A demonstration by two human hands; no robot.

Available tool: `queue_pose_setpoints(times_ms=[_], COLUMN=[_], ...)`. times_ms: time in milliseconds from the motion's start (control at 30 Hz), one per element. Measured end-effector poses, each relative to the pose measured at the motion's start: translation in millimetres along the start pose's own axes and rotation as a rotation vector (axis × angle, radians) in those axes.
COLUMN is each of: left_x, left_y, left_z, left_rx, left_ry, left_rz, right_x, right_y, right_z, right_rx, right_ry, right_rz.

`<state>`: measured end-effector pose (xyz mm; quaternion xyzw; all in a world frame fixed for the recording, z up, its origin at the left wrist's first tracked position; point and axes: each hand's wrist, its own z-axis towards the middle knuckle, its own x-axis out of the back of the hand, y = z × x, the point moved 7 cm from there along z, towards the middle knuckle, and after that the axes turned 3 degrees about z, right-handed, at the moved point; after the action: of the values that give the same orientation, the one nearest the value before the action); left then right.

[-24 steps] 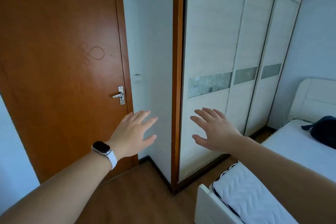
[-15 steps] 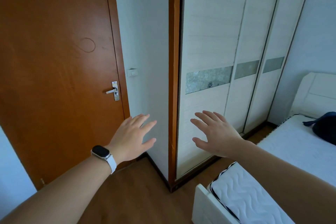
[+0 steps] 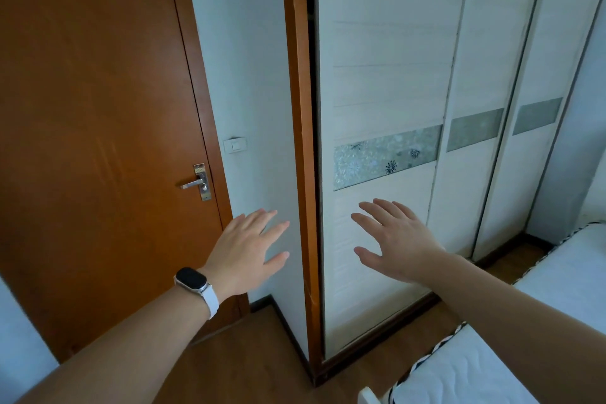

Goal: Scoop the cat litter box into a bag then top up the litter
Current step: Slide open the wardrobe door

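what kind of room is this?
Most likely a bedroom: a white mattress at right, a tall sliding-door wardrobe ahead, and a closed wooden door at left. Both the left hand and right hand are open and empty.

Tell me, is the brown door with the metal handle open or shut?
Shut. The door lies flush in its frame on the handle side, with no gap showing there.

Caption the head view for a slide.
Both empty hands, left and right, spread open before a closed brown wooden door and white sliding wardrobe.
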<state>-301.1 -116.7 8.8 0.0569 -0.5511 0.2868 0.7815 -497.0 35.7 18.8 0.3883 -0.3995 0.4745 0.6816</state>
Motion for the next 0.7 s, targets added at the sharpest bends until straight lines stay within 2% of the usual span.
queue_pose_setpoints(times_ms=[333, 700], left_x=[-28.3, -115.4], left_y=[-7.0, -62.2], left_z=[99.2, 243.1], left_rx=[0.02, -0.151], left_ry=[0.06, 0.158], left_rz=[-0.041, -0.012], right_x=[-44.2, -127.3], right_y=[54.8, 95.2], right_z=[69.4, 204.9], right_rx=[0.001, -0.058], right_ry=[0.072, 0.034], right_rz=[0.048, -0.045])
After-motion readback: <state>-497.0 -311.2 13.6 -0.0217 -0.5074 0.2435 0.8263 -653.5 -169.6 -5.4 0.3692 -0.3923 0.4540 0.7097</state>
